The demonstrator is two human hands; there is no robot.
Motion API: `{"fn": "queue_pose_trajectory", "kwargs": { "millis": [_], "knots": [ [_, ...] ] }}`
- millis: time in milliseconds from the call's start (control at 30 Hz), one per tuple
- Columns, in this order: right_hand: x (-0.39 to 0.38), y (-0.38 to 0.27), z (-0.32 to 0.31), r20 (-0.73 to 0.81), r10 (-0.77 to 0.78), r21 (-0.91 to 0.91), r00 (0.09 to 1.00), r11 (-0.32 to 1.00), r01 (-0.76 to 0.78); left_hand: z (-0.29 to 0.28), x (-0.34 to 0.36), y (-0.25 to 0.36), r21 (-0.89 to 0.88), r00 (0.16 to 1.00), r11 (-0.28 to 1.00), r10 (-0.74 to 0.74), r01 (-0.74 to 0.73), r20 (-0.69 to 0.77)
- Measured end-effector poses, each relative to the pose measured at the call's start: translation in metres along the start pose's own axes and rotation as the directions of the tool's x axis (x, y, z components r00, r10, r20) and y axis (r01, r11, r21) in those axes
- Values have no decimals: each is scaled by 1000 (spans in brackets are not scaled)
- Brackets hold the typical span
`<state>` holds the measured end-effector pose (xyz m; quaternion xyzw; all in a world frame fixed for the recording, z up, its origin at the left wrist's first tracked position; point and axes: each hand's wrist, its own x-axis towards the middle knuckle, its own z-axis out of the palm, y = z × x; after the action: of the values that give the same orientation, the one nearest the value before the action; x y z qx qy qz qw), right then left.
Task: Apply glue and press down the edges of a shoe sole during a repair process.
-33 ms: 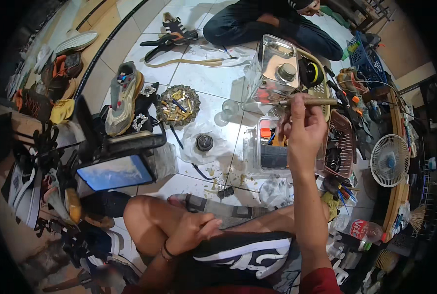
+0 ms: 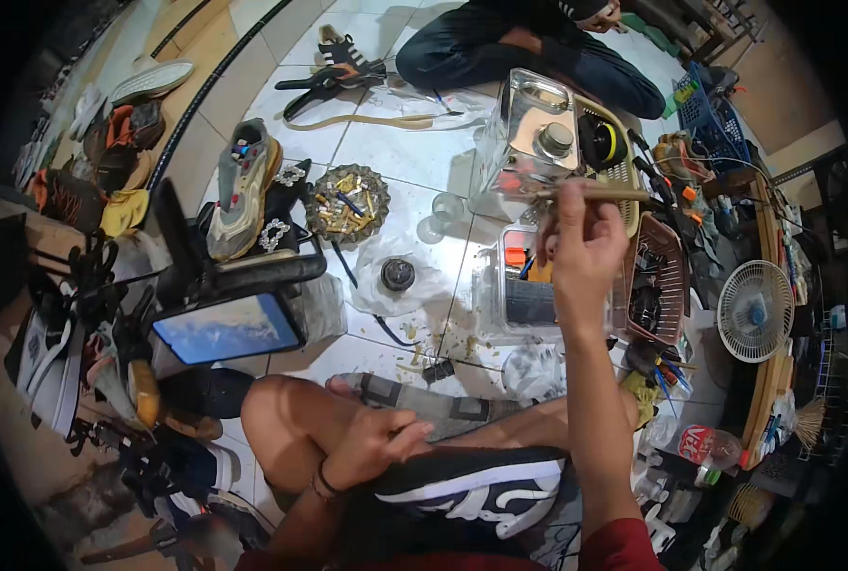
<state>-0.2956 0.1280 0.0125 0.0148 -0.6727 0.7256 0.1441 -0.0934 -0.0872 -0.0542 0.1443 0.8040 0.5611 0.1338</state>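
Observation:
My right hand [image 2: 590, 233] is closed around a slim wooden-handled tool [image 2: 614, 194], held level in front of a shiny metal can [image 2: 519, 143] with a round cap. The tool's far-left end is blurred against the can. My left hand [image 2: 376, 445] rests over my lap with its fingers curled; anything inside them is hidden. Just below it, a black sneaker [image 2: 486, 495] with white sole and stripes lies on its side across my lap. Ahead on the floor, a small dark round jar [image 2: 398, 274] stands on a clear plastic sheet.
A phone [image 2: 229, 328] on a stand and a grey sneaker [image 2: 243, 190] are at left. Nearby sits an ashtray [image 2: 383, 211] full of butts. A clear toolbox [image 2: 500, 324], a brown basket [image 2: 676, 324] and a fan [image 2: 757, 312] stand right. Another person [image 2: 443, 48] sits opposite.
My right hand has shifted slightly left with the wooden-handled tool still in it. My left hand and the sneaker stay almost in place.

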Motion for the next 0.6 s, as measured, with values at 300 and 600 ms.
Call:
{"fn": "queue_pose_trajectory", "kwargs": {
  "millis": [300, 600],
  "knots": [
    [22, 127, 12, 291, -171, -672, 941, 664, 328, 6, 9, -3, -210, 995, 973, -97, 97, 12],
    [-20, -13, -27, 26, -206, -264, 978, 942, 206, 5, 6, 5, -289, 984, 942, -176, 170, 5]
  ]
}}
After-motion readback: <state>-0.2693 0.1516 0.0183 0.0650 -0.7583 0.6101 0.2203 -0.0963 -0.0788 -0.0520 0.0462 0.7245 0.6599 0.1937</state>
